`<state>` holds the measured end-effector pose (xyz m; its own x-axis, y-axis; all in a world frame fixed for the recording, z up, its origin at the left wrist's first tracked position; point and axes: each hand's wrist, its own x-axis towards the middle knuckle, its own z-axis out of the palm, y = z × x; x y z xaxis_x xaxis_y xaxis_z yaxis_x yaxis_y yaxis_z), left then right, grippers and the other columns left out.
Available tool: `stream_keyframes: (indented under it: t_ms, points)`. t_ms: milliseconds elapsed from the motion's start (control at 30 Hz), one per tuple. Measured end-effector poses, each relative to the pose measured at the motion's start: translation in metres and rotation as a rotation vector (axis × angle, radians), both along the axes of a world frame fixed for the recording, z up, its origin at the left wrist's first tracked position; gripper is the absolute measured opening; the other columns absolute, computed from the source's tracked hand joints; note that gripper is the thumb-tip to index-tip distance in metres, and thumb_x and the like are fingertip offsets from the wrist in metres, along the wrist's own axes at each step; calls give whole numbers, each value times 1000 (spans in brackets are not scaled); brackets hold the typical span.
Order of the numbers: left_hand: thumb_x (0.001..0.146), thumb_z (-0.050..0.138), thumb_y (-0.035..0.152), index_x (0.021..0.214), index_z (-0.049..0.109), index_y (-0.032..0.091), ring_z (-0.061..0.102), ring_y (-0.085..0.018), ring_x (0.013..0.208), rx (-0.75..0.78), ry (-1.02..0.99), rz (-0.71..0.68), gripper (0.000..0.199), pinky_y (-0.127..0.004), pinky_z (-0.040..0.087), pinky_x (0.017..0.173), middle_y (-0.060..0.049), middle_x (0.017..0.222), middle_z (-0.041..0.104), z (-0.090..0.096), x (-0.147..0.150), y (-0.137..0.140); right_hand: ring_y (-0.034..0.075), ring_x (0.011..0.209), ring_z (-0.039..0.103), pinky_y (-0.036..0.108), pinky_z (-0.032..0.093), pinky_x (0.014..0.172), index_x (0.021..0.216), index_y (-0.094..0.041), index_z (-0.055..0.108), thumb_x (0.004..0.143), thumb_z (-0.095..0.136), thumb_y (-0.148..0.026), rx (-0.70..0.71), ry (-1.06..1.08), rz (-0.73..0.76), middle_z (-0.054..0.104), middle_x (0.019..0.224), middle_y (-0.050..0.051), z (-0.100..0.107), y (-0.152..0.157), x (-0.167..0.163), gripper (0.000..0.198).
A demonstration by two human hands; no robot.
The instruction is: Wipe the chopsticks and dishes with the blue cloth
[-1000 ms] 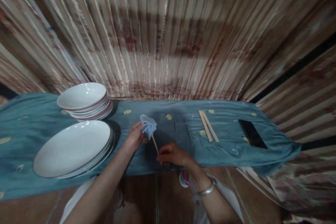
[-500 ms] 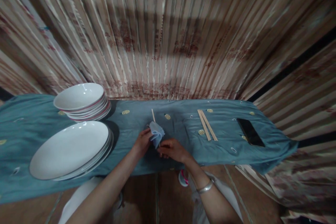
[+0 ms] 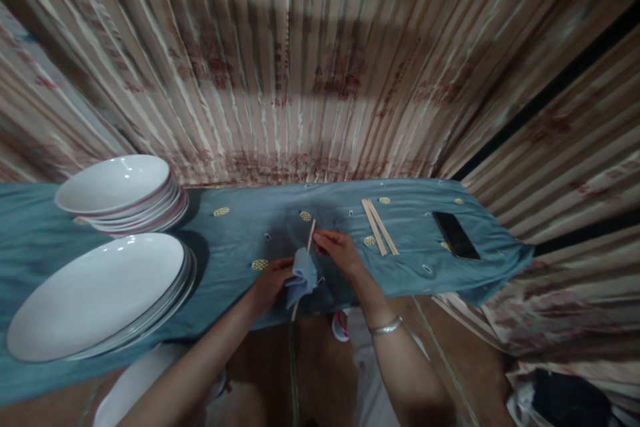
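Pleated, patterned curtain (image 3: 300,80) behind; in front of it, a long table under a teal cloth (image 3: 230,237) with yellow pineapple motifs. Light dim.

Your piece: a slim, pale wooden stick (image 3: 311,235), straight and plain, its middle hidden by a crumpled light-blue cloth (image 3: 303,273) with ruffled folds. It is held between your hands at the front of the table, roughly centred before you. Long axis runs away from you, far tip leaning a little right, near end poking out below the blue cloth toward the table's front edge, slightly left.

Left hand (image 3: 274,281): fingers closed on the blue cloth around the stick. Right hand (image 3: 341,252): thumb and fingertips pinched together on the stick near its far tip. Hands near each other, not touching. The folds are soft in this light; how fully they wrap the stick, you can't tell.

Your left: a nested stack of white bowls (image 3: 117,181) with reddish rims, top one showing a glossy white inside. Nearer you, stacked oval white plates (image 3: 100,293).

Your right: more pale sticks (image 3: 376,225) lying in a narrow V, spread toward you; beyond, a black phone (image 3: 455,235), flat.
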<state>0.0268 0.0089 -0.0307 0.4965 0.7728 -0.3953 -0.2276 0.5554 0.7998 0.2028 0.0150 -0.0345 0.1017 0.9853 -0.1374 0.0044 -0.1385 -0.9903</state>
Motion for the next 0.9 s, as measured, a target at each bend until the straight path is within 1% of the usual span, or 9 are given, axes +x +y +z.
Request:
stream_keyframes:
  t_ms: [100,200,300,433,600,667,767,833,900]
  points:
    - [55,78,14,55,70,14,56,-13,47,-12,-11,-38,9,-23,41,53,-3,48,61,-3,4,-5,10,60,54,23,44,58,80,-18,72,62,73,-56,-51,100,41,67,72,1,3,1,-4,41]
    - [54,79,15,54,69,15,56,-14,48,0,6,-54,10,-24,42,55,-2,46,60,-6,5,-6,9,57,51,22,42,55,72,-18,69,60,75,-54,-11,140,7,64,67,-1,5,3,-1,38]
    - [53,80,19,56,71,15,57,-14,50,20,28,-91,10,-24,42,56,-4,50,63,-8,5,-7,9,54,48,22,40,54,64,-18,65,61,74,-52,56,124,-95,58,58,-3,6,8,10,35]
    - [56,79,22,60,74,14,57,-15,52,59,50,-129,11,-25,42,56,-6,54,65,-8,5,-9,8,51,44,23,38,51,61,-19,61,58,74,-52,69,93,-257,52,52,-5,8,15,23,36]
    - [55,81,23,65,76,14,56,-14,52,98,93,-165,14,-25,41,56,-7,59,68,-7,5,-10,8,49,41,23,37,50,60,-19,59,54,75,-54,107,108,-394,49,50,-6,10,19,28,39]
    - [55,81,25,66,76,13,55,-14,52,98,114,-168,18,-24,41,55,-7,59,68,-9,4,-9,8,50,42,23,37,50,59,-19,59,53,76,-54,113,113,-423,49,50,-6,10,19,29,40]
    - [54,82,29,67,76,12,56,-14,53,97,127,-163,22,-24,41,56,-7,59,67,-13,4,-9,9,51,44,23,39,51,60,-19,61,54,77,-54,107,114,-383,51,51,-5,8,19,29,39]
    - [54,82,30,68,75,12,56,-14,54,97,127,-157,24,-25,42,57,-7,60,68,-15,4,-8,9,52,47,23,41,52,62,-19,64,55,78,-54,105,124,-299,55,53,-4,6,17,27,38]
    - [53,83,33,67,74,12,57,-13,54,94,127,-141,27,-25,43,58,-6,59,68,-16,4,-7,10,54,50,23,42,54,65,-19,67,56,78,-54,105,149,-185,60,58,-3,5,14,21,38]
